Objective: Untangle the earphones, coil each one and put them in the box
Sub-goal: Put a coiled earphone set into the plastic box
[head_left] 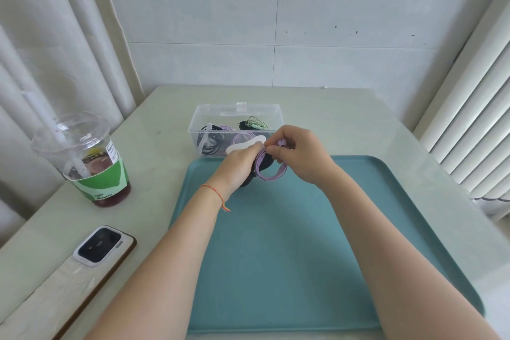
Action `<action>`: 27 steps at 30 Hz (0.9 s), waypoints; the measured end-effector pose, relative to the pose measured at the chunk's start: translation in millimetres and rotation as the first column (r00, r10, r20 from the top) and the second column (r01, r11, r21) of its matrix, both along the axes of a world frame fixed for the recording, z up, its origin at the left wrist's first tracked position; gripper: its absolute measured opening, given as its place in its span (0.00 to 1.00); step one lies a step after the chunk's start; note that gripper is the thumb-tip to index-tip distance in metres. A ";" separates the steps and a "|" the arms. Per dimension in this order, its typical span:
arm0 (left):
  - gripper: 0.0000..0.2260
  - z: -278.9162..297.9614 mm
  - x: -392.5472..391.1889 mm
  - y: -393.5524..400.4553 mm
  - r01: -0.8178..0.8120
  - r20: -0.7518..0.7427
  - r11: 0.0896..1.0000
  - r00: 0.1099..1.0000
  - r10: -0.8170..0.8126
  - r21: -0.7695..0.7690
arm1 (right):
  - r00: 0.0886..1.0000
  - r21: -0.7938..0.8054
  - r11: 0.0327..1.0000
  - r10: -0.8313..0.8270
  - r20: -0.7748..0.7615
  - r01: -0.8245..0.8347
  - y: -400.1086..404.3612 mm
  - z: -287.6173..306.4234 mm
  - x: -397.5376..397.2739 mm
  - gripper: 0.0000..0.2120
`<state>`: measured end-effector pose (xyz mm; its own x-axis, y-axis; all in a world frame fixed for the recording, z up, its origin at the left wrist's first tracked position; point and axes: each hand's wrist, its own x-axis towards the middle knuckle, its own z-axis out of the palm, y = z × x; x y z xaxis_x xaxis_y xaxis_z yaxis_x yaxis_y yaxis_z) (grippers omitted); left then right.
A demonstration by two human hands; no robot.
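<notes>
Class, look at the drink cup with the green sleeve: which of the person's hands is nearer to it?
Left. The left hand is over the tray's far edge, right of the cup; the right hand is farther right, beyond it.

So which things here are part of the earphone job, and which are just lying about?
Job: purple earphone coil held by left hand and right hand; clear box with coiled earphones inside; teal tray.
Lying about: iced drink cup; phone.

Both forearms reached forward; the left hand (239, 165) and right hand (299, 156) met, fingers curled and pinching.
</notes>
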<state>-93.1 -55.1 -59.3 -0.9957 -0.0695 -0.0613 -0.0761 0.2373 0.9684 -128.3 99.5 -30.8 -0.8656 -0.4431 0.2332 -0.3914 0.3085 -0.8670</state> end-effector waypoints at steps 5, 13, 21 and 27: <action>0.17 -6.4 0.2 -0.8 -0.022 -0.047 0.993 0.999 0.016 -0.119 | 0.998 0.102 0.995 -0.014 -0.067 0.021 2.6 -3.7 -2.6 0.07; 0.25 -12.0 -2.6 -1.1 -0.063 -0.124 0.989 0.991 0.046 -0.136 | 1.000 0.147 0.989 0.007 -0.002 -0.007 6.2 -1.9 -5.6 0.02; 0.20 -7.2 2.3 -1.9 -0.020 -0.197 0.997 0.980 0.004 -0.079 | 0.932 -0.096 0.985 0.166 0.323 -0.142 14.7 -1.3 -7.8 0.04; 0.03 -2.6 2.6 0.4 -0.009 -0.172 0.981 0.984 0.043 0.194 | 0.799 -0.415 0.896 0.362 0.480 -0.157 14.8 -5.0 -7.6 0.08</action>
